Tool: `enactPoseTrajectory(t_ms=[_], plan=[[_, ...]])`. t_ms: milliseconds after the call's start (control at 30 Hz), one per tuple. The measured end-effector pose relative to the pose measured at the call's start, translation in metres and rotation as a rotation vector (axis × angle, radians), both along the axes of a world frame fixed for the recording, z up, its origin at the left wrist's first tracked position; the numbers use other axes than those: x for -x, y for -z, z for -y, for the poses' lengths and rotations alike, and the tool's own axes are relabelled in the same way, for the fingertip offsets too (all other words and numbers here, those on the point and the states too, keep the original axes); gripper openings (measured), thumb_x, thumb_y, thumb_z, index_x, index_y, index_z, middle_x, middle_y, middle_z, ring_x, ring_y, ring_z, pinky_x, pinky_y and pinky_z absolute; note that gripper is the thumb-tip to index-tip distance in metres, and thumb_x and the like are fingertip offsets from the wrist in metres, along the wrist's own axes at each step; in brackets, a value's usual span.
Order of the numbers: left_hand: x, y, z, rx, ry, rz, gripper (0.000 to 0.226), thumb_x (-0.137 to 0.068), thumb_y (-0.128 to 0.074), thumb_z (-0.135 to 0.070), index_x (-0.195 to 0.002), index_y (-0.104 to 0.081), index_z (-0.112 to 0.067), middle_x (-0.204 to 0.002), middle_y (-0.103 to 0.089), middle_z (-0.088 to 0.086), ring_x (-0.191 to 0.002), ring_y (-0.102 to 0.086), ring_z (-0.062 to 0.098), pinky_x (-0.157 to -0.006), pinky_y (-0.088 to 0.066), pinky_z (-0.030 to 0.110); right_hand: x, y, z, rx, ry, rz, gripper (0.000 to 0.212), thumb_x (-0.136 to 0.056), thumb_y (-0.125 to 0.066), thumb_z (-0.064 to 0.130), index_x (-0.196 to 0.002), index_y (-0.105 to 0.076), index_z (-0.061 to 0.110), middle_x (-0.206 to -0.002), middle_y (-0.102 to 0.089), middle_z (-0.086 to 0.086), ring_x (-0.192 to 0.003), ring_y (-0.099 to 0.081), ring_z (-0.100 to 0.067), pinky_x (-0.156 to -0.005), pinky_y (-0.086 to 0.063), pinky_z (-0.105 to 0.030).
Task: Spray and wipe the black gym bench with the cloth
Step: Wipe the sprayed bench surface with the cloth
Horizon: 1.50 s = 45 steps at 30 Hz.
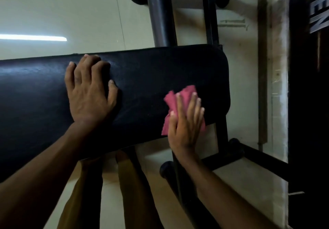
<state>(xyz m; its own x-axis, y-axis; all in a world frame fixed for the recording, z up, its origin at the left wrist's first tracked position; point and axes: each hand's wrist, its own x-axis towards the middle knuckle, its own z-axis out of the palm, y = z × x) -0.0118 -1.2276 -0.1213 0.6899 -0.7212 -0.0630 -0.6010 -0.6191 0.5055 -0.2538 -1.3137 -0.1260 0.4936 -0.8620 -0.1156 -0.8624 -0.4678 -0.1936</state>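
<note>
The black padded gym bench (pixel 146 72) runs across the view from the left edge to its rounded right end. My left hand (pixel 89 91) lies flat on the pad near its middle, fingers spread toward the far edge. My right hand (pixel 185 122) presses a crumpled red cloth (pixel 181 95) onto the pad near the right end, close to the near edge, with fingers straight on top of it. No spray bottle is in view.
The bench's black metal frame (pixel 160 15) extends beyond the pad, with crossbars (pixel 252 152) and rubber feet on the pale tiled floor (pixel 71 6). A dark wall panel with lettering (pixel 318 6) stands at the right. My legs (pixel 131 184) stand below the bench's near edge.
</note>
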Motion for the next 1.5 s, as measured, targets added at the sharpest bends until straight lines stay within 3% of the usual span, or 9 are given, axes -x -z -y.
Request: enactPoseTrajectory(t_ms=[100,267,433,533,633,833,1067,1300,1500], plan=[[0.001,-0.002,0.001,0.001,0.005,0.002,0.043,-0.096,-0.052,-0.029,-0.136,-0.045,-0.015,-0.15,-0.039,0.01,-0.15,-0.025,0.024,-0.126,-0.004,0.046,0.03,-0.003,0.059,0.028,-0.277,-0.042,0.054,-0.104,-0.026,0.036,-0.157,-0.029,0.024,-0.166,-0.019,-0.01,-0.155,-0.014,-0.028,-0.126,-0.01,-0.051],[0.006,-0.001,0.003,0.005,-0.007,0.012,0.043,-0.095,-0.05,-0.028,-0.134,-0.044,-0.013,-0.15,-0.038,0.011,-0.149,-0.023,0.025,-0.126,-0.004,0.047,0.005,0.003,0.092,0.076,0.826,0.15,0.072,-0.095,-0.012,0.055,-0.153,-0.038,0.021,-0.164,-0.028,-0.009,-0.153,-0.022,-0.028,-0.124,-0.007,-0.047],[0.007,-0.006,0.003,0.026,-0.013,0.006,0.042,-0.094,-0.053,-0.025,-0.133,-0.044,-0.014,-0.149,-0.039,0.011,-0.149,-0.025,0.025,-0.125,-0.006,0.049,0.028,0.0,0.046,0.053,0.186,0.082,0.053,-0.104,-0.026,0.04,-0.156,-0.033,0.029,-0.167,-0.02,-0.005,-0.155,-0.014,-0.024,-0.125,0.0,-0.042],[0.008,-0.006,0.004,0.026,-0.025,0.017,0.042,-0.092,-0.052,-0.025,-0.132,-0.045,-0.014,-0.149,-0.04,0.012,-0.148,-0.027,0.026,-0.125,-0.006,0.048,0.038,0.008,0.081,0.04,0.713,0.315,0.059,-0.102,-0.025,0.044,-0.156,-0.034,0.021,-0.166,-0.022,-0.009,-0.153,-0.019,-0.027,-0.126,-0.013,-0.05],[0.008,-0.004,0.004,0.024,-0.029,0.042,0.042,-0.091,-0.051,-0.027,-0.132,-0.046,-0.015,-0.148,-0.041,0.01,-0.148,-0.028,0.024,-0.125,-0.006,0.046,-0.002,0.007,0.073,0.029,1.208,0.513,0.059,-0.104,-0.03,0.04,-0.159,-0.026,0.017,-0.168,-0.013,-0.011,-0.154,-0.015,-0.027,-0.125,-0.011,-0.037],[0.006,-0.004,0.005,0.004,-0.012,0.026,0.043,-0.092,-0.05,-0.027,-0.133,-0.045,-0.014,-0.15,-0.04,0.009,-0.149,-0.027,0.024,-0.125,-0.007,0.048,-0.005,0.007,-0.004,0.013,0.582,0.321,0.053,-0.102,-0.028,0.045,-0.154,-0.021,0.045,-0.169,-0.011,-0.003,-0.155,-0.001,-0.02,-0.125,-0.003,-0.04],[0.006,-0.003,0.006,-0.041,0.039,0.026,0.05,-0.091,-0.046,-0.024,-0.14,-0.042,-0.012,-0.156,-0.035,0.009,-0.153,-0.017,0.026,-0.125,-0.003,0.054,-0.04,0.009,0.032,0.049,1.158,0.405,0.063,-0.099,-0.028,0.045,-0.159,-0.023,0.027,-0.17,-0.004,-0.005,-0.156,-0.002,-0.024,-0.126,-0.004,-0.051],[0.05,0.0,-0.005,-0.069,0.277,0.064,0.064,-0.094,-0.043,-0.026,-0.155,-0.032,-0.009,-0.164,-0.026,0.013,-0.155,-0.014,0.028,-0.125,-0.004,0.055,-0.008,0.004,-0.014,0.01,0.212,0.181,0.053,-0.105,-0.026,0.039,-0.156,-0.031,0.025,-0.167,-0.017,-0.009,-0.156,-0.011,-0.027,-0.126,-0.002,-0.044],[0.049,0.007,-0.005,-0.103,0.288,0.084,0.063,-0.097,-0.04,-0.03,-0.157,-0.028,-0.011,-0.166,-0.023,0.011,-0.156,-0.011,0.025,-0.126,-0.001,0.052,0.023,0.01,0.094,-0.012,1.058,0.367,0.071,-0.096,-0.021,0.049,-0.159,-0.023,0.014,-0.168,-0.012,-0.013,-0.155,-0.011,-0.03,-0.126,-0.01,-0.045]])
